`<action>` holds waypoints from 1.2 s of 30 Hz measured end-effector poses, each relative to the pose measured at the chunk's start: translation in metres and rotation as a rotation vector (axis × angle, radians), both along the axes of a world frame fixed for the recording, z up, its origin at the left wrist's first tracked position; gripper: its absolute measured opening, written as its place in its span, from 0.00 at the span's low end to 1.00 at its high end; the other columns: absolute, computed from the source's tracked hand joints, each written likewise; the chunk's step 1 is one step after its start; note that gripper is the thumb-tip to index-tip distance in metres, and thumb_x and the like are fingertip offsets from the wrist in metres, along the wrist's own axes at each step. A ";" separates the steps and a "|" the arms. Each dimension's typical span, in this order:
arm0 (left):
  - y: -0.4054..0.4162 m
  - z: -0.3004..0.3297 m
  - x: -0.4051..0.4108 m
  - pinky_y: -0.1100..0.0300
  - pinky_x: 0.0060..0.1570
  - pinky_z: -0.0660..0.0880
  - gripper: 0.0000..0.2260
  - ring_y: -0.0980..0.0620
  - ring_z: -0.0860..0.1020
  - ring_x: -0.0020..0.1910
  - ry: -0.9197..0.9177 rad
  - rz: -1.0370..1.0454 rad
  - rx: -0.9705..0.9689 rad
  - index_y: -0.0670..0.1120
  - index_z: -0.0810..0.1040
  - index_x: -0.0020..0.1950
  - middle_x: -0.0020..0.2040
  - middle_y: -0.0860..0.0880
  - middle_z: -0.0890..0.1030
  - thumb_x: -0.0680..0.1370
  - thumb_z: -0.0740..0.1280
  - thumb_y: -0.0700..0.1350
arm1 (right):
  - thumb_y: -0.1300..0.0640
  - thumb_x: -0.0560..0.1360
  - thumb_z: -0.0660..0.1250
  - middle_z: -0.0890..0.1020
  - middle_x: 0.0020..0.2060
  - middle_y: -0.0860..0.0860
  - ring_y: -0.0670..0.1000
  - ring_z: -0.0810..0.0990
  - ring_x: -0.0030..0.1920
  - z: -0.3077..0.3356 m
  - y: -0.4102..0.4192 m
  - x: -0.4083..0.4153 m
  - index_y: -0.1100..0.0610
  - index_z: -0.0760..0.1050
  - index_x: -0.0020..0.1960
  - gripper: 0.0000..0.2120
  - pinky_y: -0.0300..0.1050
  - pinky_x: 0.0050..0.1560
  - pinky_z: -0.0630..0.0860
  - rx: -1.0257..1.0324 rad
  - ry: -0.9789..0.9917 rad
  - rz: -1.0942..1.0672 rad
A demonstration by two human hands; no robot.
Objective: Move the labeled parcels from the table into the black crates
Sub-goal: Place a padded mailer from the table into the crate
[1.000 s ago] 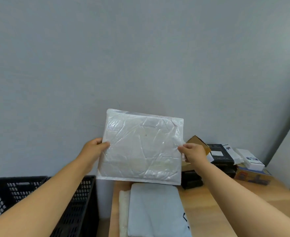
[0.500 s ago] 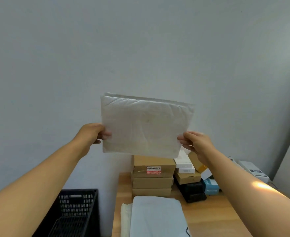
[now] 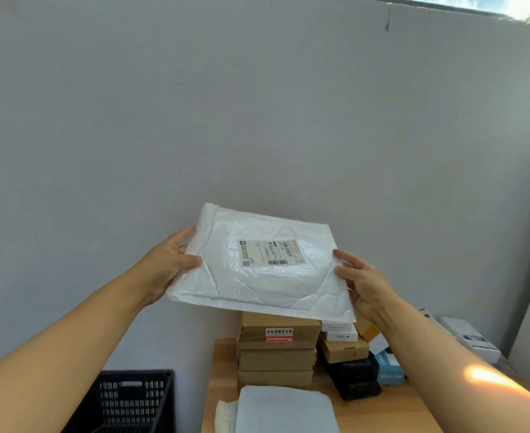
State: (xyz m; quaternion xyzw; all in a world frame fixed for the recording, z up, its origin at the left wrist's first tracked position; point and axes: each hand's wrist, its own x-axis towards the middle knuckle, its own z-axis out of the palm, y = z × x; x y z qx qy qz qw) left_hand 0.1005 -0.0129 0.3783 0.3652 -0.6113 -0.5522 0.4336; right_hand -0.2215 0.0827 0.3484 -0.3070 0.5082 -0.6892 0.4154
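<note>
A white padded mailer [image 3: 257, 276] is held up in the air in front of the grey wall, tilted nearly flat, with its printed shipping label [image 3: 271, 252] facing me. My left hand [image 3: 168, 264] grips its left edge, thumb on top. My right hand [image 3: 362, 282] holds its right edge with the fingers fairly straight along the edge. A black crate [image 3: 132, 398] stands on the floor at the lower left, beside the wooden table [image 3: 223, 364].
On the table a stack of brown cardboard boxes [image 3: 276, 348] sits under the mailer, with more small boxes [image 3: 345, 348], a black box [image 3: 354, 379] and a blue box [image 3: 388, 368] to its right. Grey and white soft parcels [image 3: 285, 410] lie at the near edge.
The mailer has been flipped from its plain side, held upright, to nearly flat with the label side up. The view has tilted upward, and the crate sits lower in the frame.
</note>
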 end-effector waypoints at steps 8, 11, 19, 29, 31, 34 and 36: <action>0.001 -0.015 -0.012 0.58 0.40 0.77 0.18 0.47 0.82 0.44 -0.049 0.176 -0.029 0.41 0.74 0.61 0.50 0.42 0.82 0.73 0.68 0.30 | 0.74 0.73 0.64 0.80 0.44 0.55 0.54 0.80 0.43 -0.003 0.008 0.004 0.59 0.78 0.46 0.12 0.48 0.47 0.79 -0.021 0.013 -0.095; 0.001 -0.016 -0.016 0.59 0.37 0.75 0.08 0.48 0.81 0.41 -0.057 0.207 -0.037 0.41 0.77 0.51 0.48 0.42 0.82 0.74 0.68 0.33 | 0.74 0.73 0.63 0.81 0.43 0.55 0.54 0.80 0.43 -0.003 0.011 0.001 0.60 0.78 0.45 0.11 0.49 0.51 0.79 -0.035 -0.003 -0.109; 0.002 -0.027 -0.033 0.59 0.40 0.75 0.06 0.47 0.80 0.43 -0.066 0.276 -0.018 0.39 0.76 0.49 0.49 0.39 0.82 0.74 0.67 0.31 | 0.72 0.74 0.64 0.81 0.41 0.53 0.52 0.79 0.42 0.003 0.008 -0.007 0.59 0.77 0.43 0.10 0.44 0.42 0.77 -0.130 -0.073 -0.145; 0.020 -0.019 -0.050 0.45 0.71 0.56 0.48 0.44 0.53 0.75 -0.595 0.783 -0.363 0.48 0.51 0.77 0.76 0.45 0.57 0.66 0.77 0.53 | 0.68 0.74 0.67 0.80 0.35 0.50 0.47 0.76 0.36 0.018 0.007 -0.011 0.57 0.78 0.38 0.10 0.37 0.34 0.74 -0.167 0.255 -0.134; 0.025 -0.024 -0.053 0.48 0.71 0.54 0.41 0.47 0.51 0.75 -0.770 0.671 -0.460 0.52 0.58 0.75 0.75 0.49 0.61 0.68 0.74 0.56 | 0.69 0.74 0.66 0.81 0.35 0.50 0.48 0.76 0.37 0.018 0.006 -0.008 0.57 0.78 0.37 0.11 0.37 0.35 0.74 -0.158 0.310 -0.104; 0.030 -0.039 -0.056 0.50 0.71 0.54 0.23 0.50 0.54 0.75 -0.790 0.486 -0.430 0.55 0.74 0.64 0.72 0.49 0.67 0.71 0.72 0.55 | 0.69 0.74 0.66 0.81 0.35 0.50 0.46 0.76 0.36 0.014 0.000 -0.001 0.57 0.79 0.37 0.11 0.31 0.30 0.73 -0.153 0.354 -0.054; 0.036 -0.049 -0.054 0.47 0.66 0.66 0.10 0.46 0.69 0.68 -0.565 0.441 -0.291 0.51 0.80 0.50 0.63 0.45 0.77 0.71 0.73 0.52 | 0.69 0.74 0.66 0.80 0.34 0.50 0.45 0.76 0.35 0.012 -0.003 0.010 0.58 0.79 0.37 0.11 0.28 0.30 0.72 -0.164 0.375 -0.010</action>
